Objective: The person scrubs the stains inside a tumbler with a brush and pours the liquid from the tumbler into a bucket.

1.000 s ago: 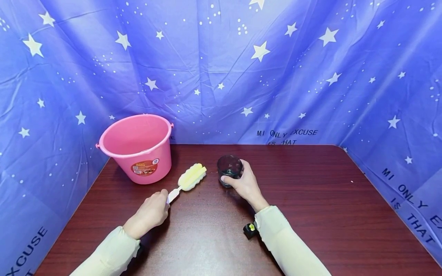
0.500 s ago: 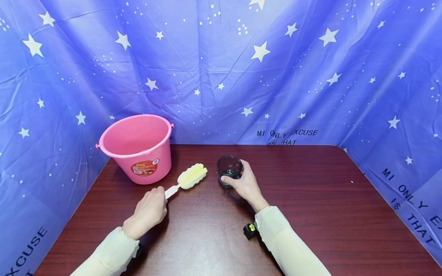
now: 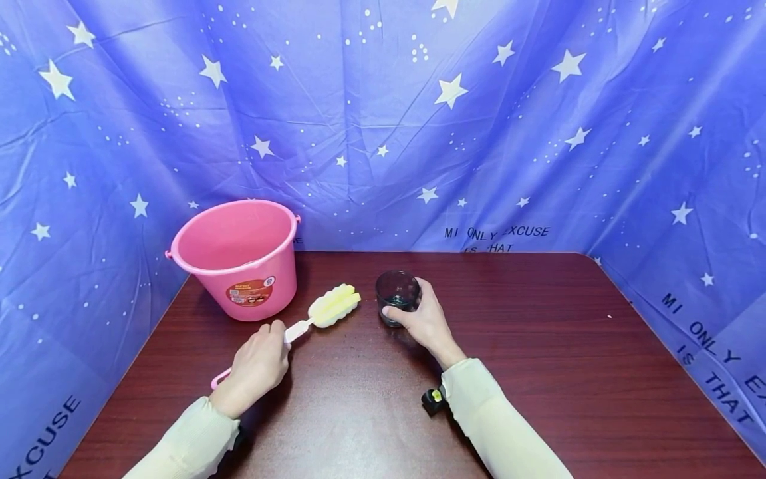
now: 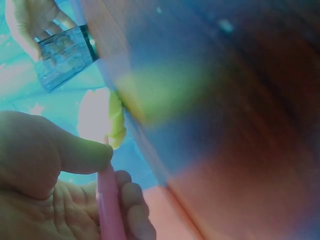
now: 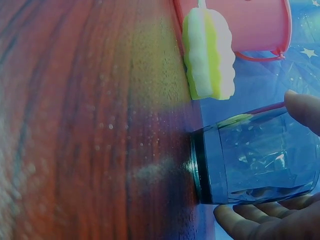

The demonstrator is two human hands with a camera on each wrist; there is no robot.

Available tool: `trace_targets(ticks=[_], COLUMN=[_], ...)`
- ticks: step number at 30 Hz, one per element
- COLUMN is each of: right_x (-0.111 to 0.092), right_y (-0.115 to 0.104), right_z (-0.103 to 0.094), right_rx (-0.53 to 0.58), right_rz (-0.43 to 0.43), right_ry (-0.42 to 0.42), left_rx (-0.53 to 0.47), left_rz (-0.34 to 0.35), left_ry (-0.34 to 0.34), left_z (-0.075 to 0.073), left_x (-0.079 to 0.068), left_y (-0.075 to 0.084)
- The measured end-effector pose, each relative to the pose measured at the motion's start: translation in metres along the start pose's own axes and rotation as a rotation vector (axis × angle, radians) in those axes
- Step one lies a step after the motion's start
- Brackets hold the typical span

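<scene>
My left hand (image 3: 261, 356) grips the pink handle of a sponge bottle brush (image 3: 334, 307); the handle's looped end shows behind the wrist. In the left wrist view the thumb presses along the handle (image 4: 109, 207), with curled fingers on its other side. The yellow and white sponge head points toward a dark, clear drinking glass (image 3: 397, 297), a short gap apart. Around the glass's right side curls my right hand (image 3: 426, 322), thumb at the front. The right wrist view has the glass (image 5: 260, 155) standing on the table between thumb and fingers.
A pink bucket (image 3: 280, 279) with a round label stands at the back left, behind the brush. The dark red wooden table (image 3: 538, 346) ends at a blue star-print curtain (image 3: 383, 86) on the back and sides. Small droplets dot the tabletop in the right wrist view.
My left hand has shifted slightly left and back along the brush, and the pink loop of its handle has come into view. The right hand and the glass have stayed in place.
</scene>
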State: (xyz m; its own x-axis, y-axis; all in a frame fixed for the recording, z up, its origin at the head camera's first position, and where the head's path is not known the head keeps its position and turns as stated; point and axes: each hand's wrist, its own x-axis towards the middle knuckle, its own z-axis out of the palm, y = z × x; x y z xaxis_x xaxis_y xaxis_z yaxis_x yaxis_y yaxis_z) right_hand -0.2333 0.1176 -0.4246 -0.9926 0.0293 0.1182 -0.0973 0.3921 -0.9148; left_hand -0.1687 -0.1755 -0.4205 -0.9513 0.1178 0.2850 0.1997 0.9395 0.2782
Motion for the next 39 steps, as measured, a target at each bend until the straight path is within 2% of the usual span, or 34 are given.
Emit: trace_targets(ticks=[5,19,30,39], right_x=[0.001,0.001,0.003,0.002], right_y=[0.002,0.001,0.003,0.003], right_z=[0.0,0.001,0.001,0.0], right_rx=[0.008,0.022,0.023,0.024], right_rz=[-0.001,-0.001,-0.004,0.0], right_ry=[0.0,-0.014,-0.014,-0.012], left_rx=[-0.014,-0.014,-0.017,-0.009], left_rz=[0.02,0.046,0.049,0.095], left_ry=[0.052,0.105,0.128,0.174], left_z=[0.001,0.0,-0.009,-0.016], left_x=[0.0,0.0,0.001,0.002], left_y=[-0.001,0.003,0.008,0.01])
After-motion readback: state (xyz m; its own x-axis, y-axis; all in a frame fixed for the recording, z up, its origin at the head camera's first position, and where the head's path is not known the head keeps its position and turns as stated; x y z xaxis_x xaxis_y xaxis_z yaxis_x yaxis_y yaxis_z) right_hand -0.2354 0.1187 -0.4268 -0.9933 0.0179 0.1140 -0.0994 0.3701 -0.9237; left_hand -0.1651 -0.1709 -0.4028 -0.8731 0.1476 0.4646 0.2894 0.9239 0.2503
